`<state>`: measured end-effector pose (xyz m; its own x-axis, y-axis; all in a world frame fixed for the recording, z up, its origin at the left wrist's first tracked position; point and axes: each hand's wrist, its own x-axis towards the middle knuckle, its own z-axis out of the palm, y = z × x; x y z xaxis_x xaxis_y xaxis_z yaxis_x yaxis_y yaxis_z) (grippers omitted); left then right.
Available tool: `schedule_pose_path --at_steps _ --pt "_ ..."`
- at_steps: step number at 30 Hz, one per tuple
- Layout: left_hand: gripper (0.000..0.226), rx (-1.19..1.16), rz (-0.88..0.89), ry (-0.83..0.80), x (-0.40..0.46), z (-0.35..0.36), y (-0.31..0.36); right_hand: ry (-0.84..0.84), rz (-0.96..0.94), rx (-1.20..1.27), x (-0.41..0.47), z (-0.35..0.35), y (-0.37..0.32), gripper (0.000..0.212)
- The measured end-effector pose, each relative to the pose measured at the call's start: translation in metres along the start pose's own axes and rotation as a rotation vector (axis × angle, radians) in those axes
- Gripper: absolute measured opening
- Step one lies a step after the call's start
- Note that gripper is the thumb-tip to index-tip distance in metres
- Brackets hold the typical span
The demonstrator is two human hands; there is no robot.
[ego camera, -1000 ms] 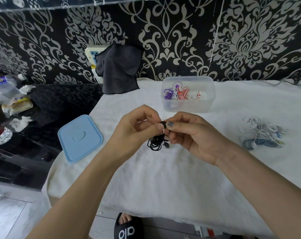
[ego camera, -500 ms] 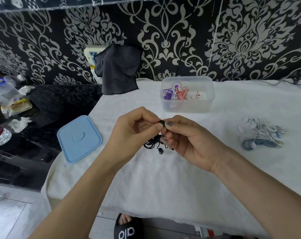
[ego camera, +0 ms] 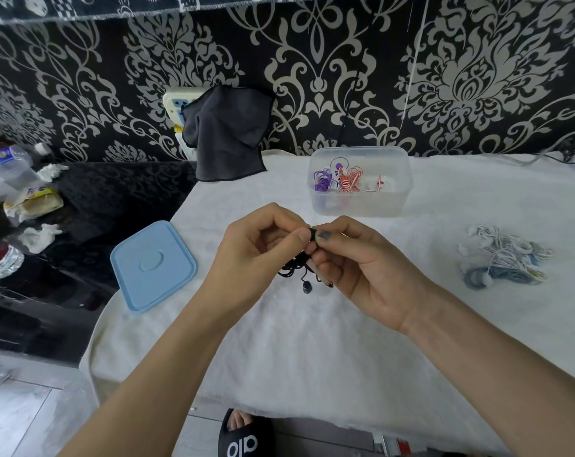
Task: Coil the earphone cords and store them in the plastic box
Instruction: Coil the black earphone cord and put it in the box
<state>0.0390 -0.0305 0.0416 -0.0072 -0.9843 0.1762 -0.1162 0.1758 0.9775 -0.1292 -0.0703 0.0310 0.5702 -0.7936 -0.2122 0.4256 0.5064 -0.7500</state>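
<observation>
Mid-coil: I've got left hand [ego camera: 263, 249] and right hand [ego camera: 361, 265] both pinching the black earphone cord [ego camera: 294, 268] above the surface [ego camera: 312, 341], next move needs loops secured, then carried to plastic box [ego camera: 360, 206] at 12 o'clock.

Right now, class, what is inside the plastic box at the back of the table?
The box holds a purple cord and a red-and-white cord, plus something white I cannot identify. Its frosted wall blurs whatever lies lower down.

A dark cloth [ego camera: 228, 133] hangs over a wall socket [ego camera: 175, 102].
</observation>
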Motion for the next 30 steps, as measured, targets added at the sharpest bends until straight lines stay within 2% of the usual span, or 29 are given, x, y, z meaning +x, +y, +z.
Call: schedule_pose_path --at_steps 5,10,12,21,30 --pt "0.017 0.034 0.044 -0.009 0.000 0.000 -0.001 0.004 -0.017 -0.030 0.000 0.000 0.002 0.029" --pt "0.013 0.167 0.132 0.041 0.001 0.001 -0.005 0.024 -0.034 -0.026 0.000 0.002 0.003 0.013" --pt "0.011 0.184 0.141 0.057 0.001 0.002 -0.007 0.030 -0.040 -0.029 0.000 0.003 0.003 0.017" --pt "0.019 0.148 0.048 0.052 0.002 0.004 -0.005 0.035 -0.025 0.016 0.001 0.003 0.002 0.036" --pt "0.026 0.198 0.008 0.031 0.002 -0.007 -0.005 0.017 -0.023 -0.001 0.005 -0.002 -0.004 0.024"
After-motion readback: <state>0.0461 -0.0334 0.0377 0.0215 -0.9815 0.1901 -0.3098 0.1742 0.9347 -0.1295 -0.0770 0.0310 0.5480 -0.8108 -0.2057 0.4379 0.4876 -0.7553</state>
